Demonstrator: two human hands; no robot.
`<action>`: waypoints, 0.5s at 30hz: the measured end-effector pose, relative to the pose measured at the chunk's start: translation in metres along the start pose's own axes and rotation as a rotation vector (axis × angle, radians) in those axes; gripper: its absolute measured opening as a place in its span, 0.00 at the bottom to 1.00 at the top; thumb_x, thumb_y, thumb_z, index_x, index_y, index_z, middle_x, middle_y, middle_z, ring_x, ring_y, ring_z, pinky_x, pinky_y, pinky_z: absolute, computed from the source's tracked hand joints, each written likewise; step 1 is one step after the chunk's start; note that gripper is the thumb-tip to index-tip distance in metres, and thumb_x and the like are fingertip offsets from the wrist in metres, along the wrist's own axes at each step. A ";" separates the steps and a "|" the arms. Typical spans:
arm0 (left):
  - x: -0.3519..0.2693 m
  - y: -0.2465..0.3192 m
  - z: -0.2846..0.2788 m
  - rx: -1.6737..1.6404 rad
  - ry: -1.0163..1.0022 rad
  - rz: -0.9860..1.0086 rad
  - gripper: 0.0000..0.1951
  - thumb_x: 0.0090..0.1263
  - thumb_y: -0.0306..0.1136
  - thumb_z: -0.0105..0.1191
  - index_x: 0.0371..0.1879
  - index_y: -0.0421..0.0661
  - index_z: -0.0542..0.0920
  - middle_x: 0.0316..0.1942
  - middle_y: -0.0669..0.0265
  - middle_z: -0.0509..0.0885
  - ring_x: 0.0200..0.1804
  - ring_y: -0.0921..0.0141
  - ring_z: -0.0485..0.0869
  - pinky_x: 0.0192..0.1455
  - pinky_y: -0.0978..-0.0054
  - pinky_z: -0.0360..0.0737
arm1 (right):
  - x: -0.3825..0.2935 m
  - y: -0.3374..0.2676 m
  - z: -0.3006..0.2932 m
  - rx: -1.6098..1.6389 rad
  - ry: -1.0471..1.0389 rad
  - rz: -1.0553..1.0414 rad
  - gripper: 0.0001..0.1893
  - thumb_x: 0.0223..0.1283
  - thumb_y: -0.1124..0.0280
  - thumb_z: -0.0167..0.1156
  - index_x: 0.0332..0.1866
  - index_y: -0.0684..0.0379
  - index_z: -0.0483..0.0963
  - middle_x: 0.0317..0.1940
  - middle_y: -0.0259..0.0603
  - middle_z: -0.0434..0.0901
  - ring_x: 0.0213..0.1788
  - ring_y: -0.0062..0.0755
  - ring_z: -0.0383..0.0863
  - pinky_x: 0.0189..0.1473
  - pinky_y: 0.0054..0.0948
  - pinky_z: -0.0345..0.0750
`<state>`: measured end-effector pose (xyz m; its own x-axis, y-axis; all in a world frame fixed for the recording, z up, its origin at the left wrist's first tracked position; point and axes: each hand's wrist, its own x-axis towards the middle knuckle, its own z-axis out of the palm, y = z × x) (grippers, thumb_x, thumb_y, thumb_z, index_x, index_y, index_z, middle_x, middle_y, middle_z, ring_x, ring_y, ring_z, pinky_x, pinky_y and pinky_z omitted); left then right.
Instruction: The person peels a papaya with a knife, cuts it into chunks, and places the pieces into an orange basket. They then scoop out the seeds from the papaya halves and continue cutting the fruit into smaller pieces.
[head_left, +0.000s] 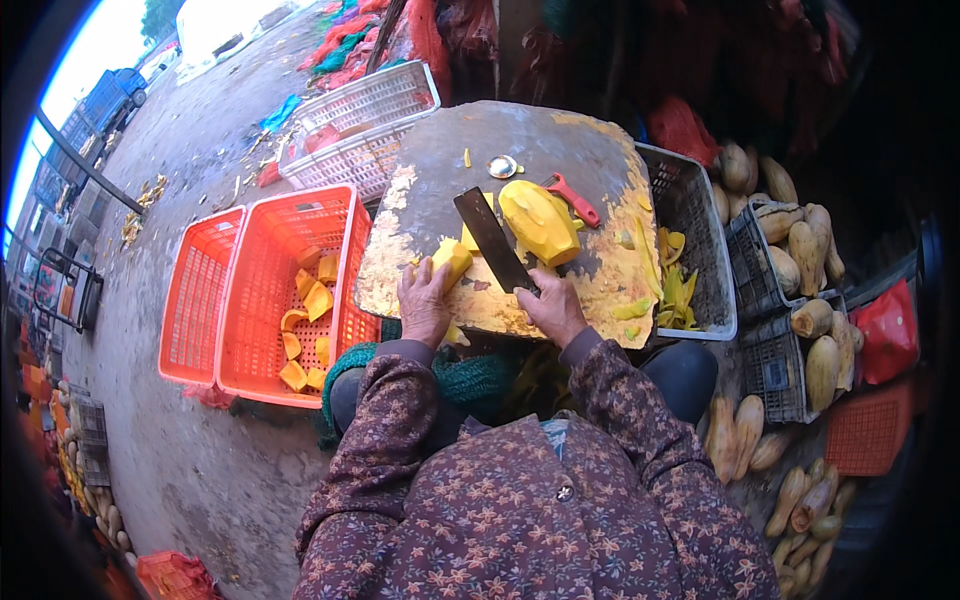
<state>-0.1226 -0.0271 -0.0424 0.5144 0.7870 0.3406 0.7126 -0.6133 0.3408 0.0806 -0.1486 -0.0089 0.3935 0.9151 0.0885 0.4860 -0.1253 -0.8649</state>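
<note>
My left hand (425, 300) rests on the near left of a worn board (431, 150), its fingers on a peeled yellow squash piece (452, 262). My right hand (553, 306) grips the handle of a dark cleaver (491, 240), whose wide blade points away from me, between that piece and a larger peeled squash (538, 223). Another yellow piece (478, 225) lies partly behind the blade. Beyond the larger squash are a red-handled peeler (576, 201) and a small round metal object (502, 166). Strips of peel (646, 259) lie at the board's right side.
At the left stands an orange plastic crate (289, 214) with cut squash chunks (318, 300); white crates (345, 161) stand behind it. A grey crate (716, 240) right of the board holds peelings. Farther right, unpeeled squashes (823, 367) fill crates and lie on the ground.
</note>
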 end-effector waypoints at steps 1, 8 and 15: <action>-0.001 0.000 0.000 0.020 -0.032 -0.026 0.30 0.53 0.20 0.57 0.60 0.51 0.77 0.66 0.53 0.74 0.65 0.48 0.72 0.71 0.53 0.66 | -0.001 -0.001 0.001 0.006 -0.007 -0.034 0.14 0.58 0.66 0.62 0.45 0.64 0.79 0.30 0.58 0.82 0.36 0.56 0.83 0.40 0.44 0.78; -0.005 -0.020 -0.002 -0.333 -0.016 -0.388 0.30 0.53 0.26 0.64 0.60 0.48 0.77 0.60 0.53 0.77 0.62 0.53 0.74 0.67 0.60 0.71 | -0.006 -0.017 0.004 -0.196 -0.133 -0.188 0.15 0.59 0.68 0.58 0.50 0.62 0.76 0.35 0.58 0.82 0.39 0.59 0.82 0.43 0.46 0.78; -0.007 -0.025 -0.007 -0.308 -0.090 -0.528 0.29 0.53 0.32 0.68 0.58 0.45 0.79 0.53 0.55 0.82 0.56 0.53 0.78 0.63 0.61 0.74 | 0.003 -0.062 0.000 -0.424 -0.327 -0.272 0.34 0.59 0.72 0.55 0.74 0.52 0.60 0.37 0.57 0.82 0.39 0.56 0.83 0.43 0.46 0.80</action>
<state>-0.1470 -0.0175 -0.0475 0.1775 0.9840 -0.0138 0.7181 -0.1200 0.6855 0.0521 -0.1379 0.0449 -0.0169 0.9978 0.0643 0.8312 0.0497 -0.5537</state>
